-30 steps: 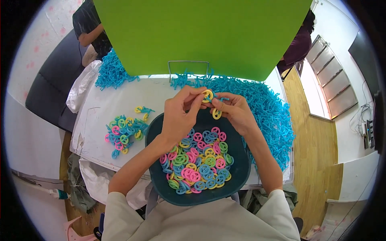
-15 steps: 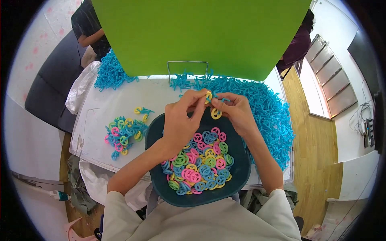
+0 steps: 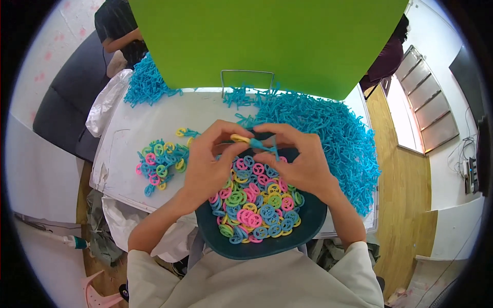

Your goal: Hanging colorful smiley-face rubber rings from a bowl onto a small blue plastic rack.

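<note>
Wooden floor, pale white walls

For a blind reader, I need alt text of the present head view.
A left hand pinches a yellow plastic-looking ring, touching a blue stick-like piece at the right hand, above a dark teal bin of multicoloured spoked wheels. On the white table, a large blue stick heap lies at right, a small wheel-and-stick pile at left.

Spoked rings: smooth plastic, slight sheen. Blue forked pieces: plastic, faintly glossy. Basin: smooth matt plastic. Table: smooth, scuffed. Green divider: flat, matt. Wire loop: shiny metal. Shirt: matt cloth. Floor: wood-grain planks.
</note>
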